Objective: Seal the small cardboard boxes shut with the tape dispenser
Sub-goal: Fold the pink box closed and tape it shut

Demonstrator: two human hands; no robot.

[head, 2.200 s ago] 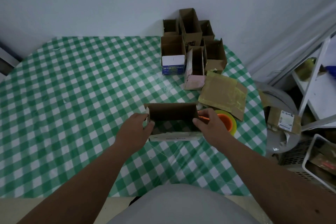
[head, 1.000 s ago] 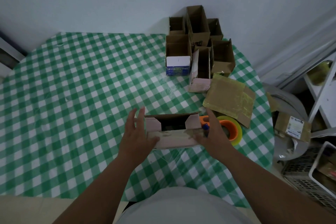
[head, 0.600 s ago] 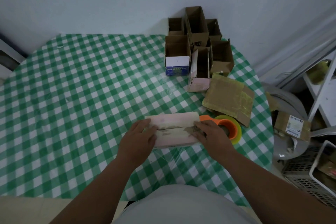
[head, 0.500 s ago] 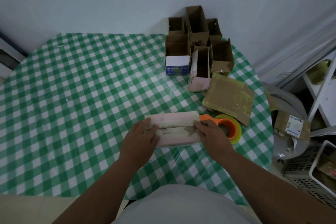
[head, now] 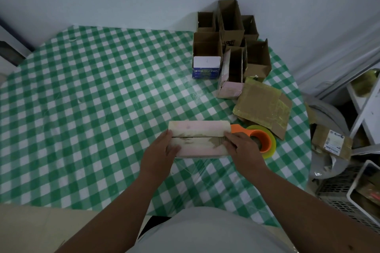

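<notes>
Flat-fingered, gripping nothing: left hand, right hand press down box flaps. Box axis 9-to-3. Tape dispenser just beside at 3 o'clock, nearest right hand.

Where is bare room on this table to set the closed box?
Free: the green-checked tablecloth left of the closed pink cardboard box. Crowded: its right, with orange tape dispenser, flattened brown cardboard, open brown boxes.
</notes>
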